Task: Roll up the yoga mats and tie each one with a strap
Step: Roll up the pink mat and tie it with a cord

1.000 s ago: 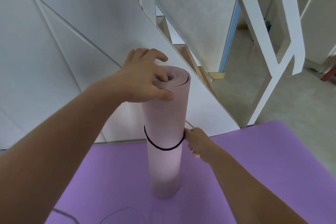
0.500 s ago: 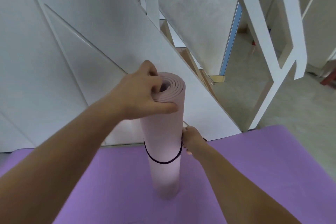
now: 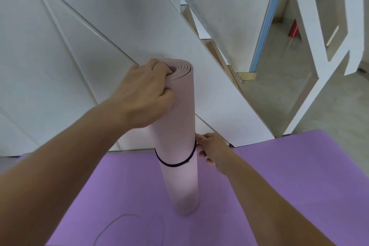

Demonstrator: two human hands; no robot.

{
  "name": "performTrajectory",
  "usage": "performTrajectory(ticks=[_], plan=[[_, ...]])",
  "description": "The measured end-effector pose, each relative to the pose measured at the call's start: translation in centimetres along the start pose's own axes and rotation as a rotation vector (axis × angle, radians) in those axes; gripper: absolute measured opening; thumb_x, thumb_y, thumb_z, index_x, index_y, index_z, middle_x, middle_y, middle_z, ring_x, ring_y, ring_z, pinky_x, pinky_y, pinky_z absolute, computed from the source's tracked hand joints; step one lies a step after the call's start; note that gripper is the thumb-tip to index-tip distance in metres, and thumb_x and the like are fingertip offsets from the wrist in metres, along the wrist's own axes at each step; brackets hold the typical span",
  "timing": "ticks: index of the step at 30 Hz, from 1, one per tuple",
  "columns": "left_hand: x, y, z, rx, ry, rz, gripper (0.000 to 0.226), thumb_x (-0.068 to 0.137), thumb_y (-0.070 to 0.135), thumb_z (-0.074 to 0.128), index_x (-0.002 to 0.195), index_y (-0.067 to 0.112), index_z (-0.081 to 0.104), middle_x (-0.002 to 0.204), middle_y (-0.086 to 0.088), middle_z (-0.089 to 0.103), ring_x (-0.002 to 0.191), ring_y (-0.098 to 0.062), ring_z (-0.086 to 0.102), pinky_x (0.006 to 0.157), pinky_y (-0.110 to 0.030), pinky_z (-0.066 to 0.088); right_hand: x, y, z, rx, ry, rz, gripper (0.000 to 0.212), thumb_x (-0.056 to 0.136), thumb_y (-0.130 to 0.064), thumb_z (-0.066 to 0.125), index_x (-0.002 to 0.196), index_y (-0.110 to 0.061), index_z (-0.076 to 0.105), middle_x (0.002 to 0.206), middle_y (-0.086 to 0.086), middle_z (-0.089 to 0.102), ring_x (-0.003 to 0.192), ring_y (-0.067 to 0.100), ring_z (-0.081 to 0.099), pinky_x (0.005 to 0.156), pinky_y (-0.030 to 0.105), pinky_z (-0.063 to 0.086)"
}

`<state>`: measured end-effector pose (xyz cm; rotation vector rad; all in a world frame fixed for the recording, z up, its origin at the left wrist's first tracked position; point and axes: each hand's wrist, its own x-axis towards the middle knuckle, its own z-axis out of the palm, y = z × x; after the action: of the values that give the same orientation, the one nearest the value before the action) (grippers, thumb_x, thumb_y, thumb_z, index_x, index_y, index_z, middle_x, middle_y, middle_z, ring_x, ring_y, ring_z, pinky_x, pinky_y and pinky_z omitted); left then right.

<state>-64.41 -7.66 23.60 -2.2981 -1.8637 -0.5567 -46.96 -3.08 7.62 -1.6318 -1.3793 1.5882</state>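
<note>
A rolled pink yoga mat (image 3: 179,142) stands upright on a flat purple yoga mat (image 3: 279,175). My left hand (image 3: 145,94) grips the roll's top end, fingers curled over the rim into the spiral and thumb against the side. A thin black strap (image 3: 173,164) circles the roll about halfway down. My right hand (image 3: 211,150) is at the strap on the roll's right side, fingertips touching the band; whether it pinches the strap is hidden. A second thin loop of strap (image 3: 117,225) lies on the purple mat near the bottom edge.
A white panelled stair side (image 3: 79,46) rises right behind the roll. White angled railing posts (image 3: 311,66) stand at the right over a grey floor (image 3: 279,96). A small red object (image 3: 293,31) sits far back.
The view has shifted and the roll appears closer. My left hand has moved from pinching the top edge to curling over the rim. My right hand stays at the strap.
</note>
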Motion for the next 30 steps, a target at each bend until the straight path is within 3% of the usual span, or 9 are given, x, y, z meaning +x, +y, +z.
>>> performTrajectory(ticks=[5,8,13,16,18,21,24,26,30], plan=[[0.0,-0.9,1.0,-0.112,0.075,-0.053,0.059,0.067,0.081,0.045,0.098,0.031,0.048,0.128,0.009,0.056,0.114,-0.018,0.056,0.093,-0.034,0.04,0.3,3.0,1.6,-0.059,-0.003,0.127,0.024,0.099,-0.018,0.045,0.077,-0.012,0.046,0.065,0.002,0.044,0.052,0.016,0.036,0.047,0.021,0.023],[-1.1,-1.8,-0.1,-0.291,0.02,0.084,0.049,0.071,0.07,0.058,0.095,0.027,0.058,0.129,0.013,0.056,0.12,-0.011,0.055,0.1,-0.04,0.044,-1.1,6.0,3.1,-0.051,-0.032,0.304,0.028,0.101,-0.02,0.043,0.074,-0.01,0.043,0.065,0.005,0.04,0.053,0.017,0.036,0.04,0.018,0.024],[-1.3,-5.2,-3.9,-0.123,-0.123,0.157,0.058,0.08,0.054,0.058,0.117,0.012,0.072,0.13,0.002,0.054,0.126,-0.02,0.044,0.106,-0.036,0.035,-0.2,3.2,1.7,-0.01,0.035,0.13,0.019,0.101,-0.028,0.042,0.099,-0.012,0.053,0.094,0.011,0.059,0.067,0.021,0.054,0.061,0.029,0.044],[-2.0,-4.8,-4.6,-0.219,-0.198,0.131,0.043,0.085,0.009,0.074,0.127,0.016,0.067,0.127,0.006,0.057,0.119,-0.013,0.051,0.106,-0.027,0.036,-0.1,0.5,2.5,0.013,-0.034,0.083,0.026,0.103,-0.033,0.038,0.108,-0.013,0.053,0.106,0.009,0.062,0.068,0.017,0.057,0.059,0.025,0.044],[-2.5,-4.1,-5.0,-0.232,-0.232,0.082,0.05,0.083,-0.001,0.073,0.128,0.02,0.066,0.12,0.014,0.061,0.11,-0.004,0.055,0.105,-0.023,0.038,-0.4,0.4,4.1,0.035,-0.08,0.069,0.023,0.103,-0.027,0.038,0.096,-0.012,0.054,0.089,0.007,0.06,0.059,0.016,0.054,0.056,0.024,0.039],[-2.8,-3.5,-6.1,-0.322,-0.256,-0.09,0.051,0.076,0.034,0.073,0.127,0.031,0.063,0.117,0.019,0.063,0.104,0.006,0.057,0.096,-0.019,0.044,-1.0,0.9,5.7,0.253,-0.129,0.124,0.025,0.104,-0.012,0.038,0.083,-0.01,0.051,0.056,0.002,0.048,0.046,0.014,0.044,0.055,0.025,0.03],[-2.5,-1.8,-5.3,-0.059,-0.225,-0.252,0.078,0.067,0.088,0.053,0.106,0.02,0.058,0.107,0.001,0.063,0.095,-0.018,0.058,0.081,-0.036,0.047,-1.4,1.0,6.5,0.32,-0.119,0.19,0.029,0.106,-0.016,0.034,0.08,-0.011,0.046,0.06,0.006,0.047,0.048,0.018,0.046,0.054,0.026,0.032],[-2.6,-0.5,-4.0,0.123,-0.144,-0.351,0.086,0.069,0.089,0.046,0.11,0.014,0.051,0.106,-0.008,0.058,0.1,-0.029,0.054,0.089,-0.045,0.047,-1.3,1.1,7.2,0.241,-0.118,0.213,0.028,0.105,-0.021,0.035,0.08,-0.014,0.045,0.056,0.003,0.043,0.044,0.016,0.042,0.052,0.023,0.028],[-2.3,-0.2,-2.8,0.122,0.032,-0.369,0.062,0.085,0.065,0.06,0.115,0.012,0.049,0.106,-0.008,0.065,0.1,-0.031,0.059,0.095,-0.043,0.044,-1.4,0.8,8.0,0.087,-0.156,0.186,0.027,0.101,-0.019,0.037,0.075,-0.018,0.042,0.059,0.0,0.034,0.047,0.013,0.028,0.051,0.022,0.017]])
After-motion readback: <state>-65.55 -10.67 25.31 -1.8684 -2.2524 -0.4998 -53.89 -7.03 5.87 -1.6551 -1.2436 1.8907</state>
